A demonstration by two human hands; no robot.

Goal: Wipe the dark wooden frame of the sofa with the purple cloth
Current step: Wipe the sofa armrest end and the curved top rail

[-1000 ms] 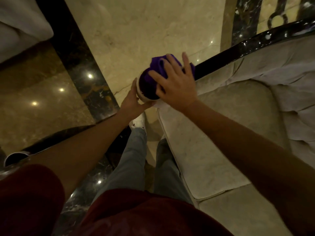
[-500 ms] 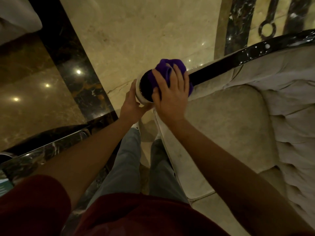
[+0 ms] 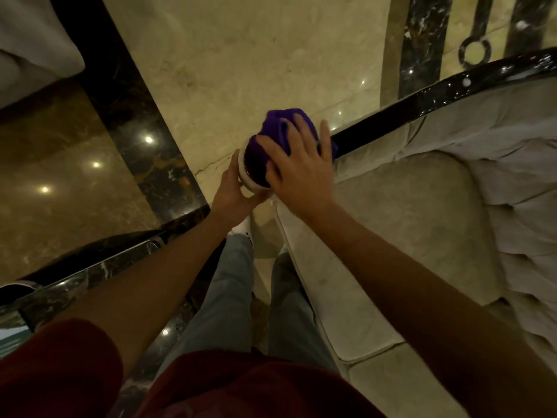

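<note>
The purple cloth (image 3: 278, 128) lies bunched over the rounded front end of the sofa's arm. My right hand (image 3: 301, 173) presses flat on top of it, fingers spread. From that end the glossy dark wooden frame (image 3: 422, 104) runs up to the right along the top of the arm. My left hand (image 3: 233, 191) cups the pale rounded end of the arm (image 3: 245, 179) from the left and below. The part of the frame under the cloth is hidden.
The cream sofa seat cushion (image 3: 407, 236) and tufted back (image 3: 518, 182) fill the right side. My legs in grey trousers (image 3: 229, 297) stand between the sofa and a dark marble-topped table edge (image 3: 90, 273). Polished marble floor (image 3: 241, 55) lies beyond.
My right hand has slid with the cloth a little along the arm's end and its fingers have spread wider. My left hand stays cupped at the rounded end.
</note>
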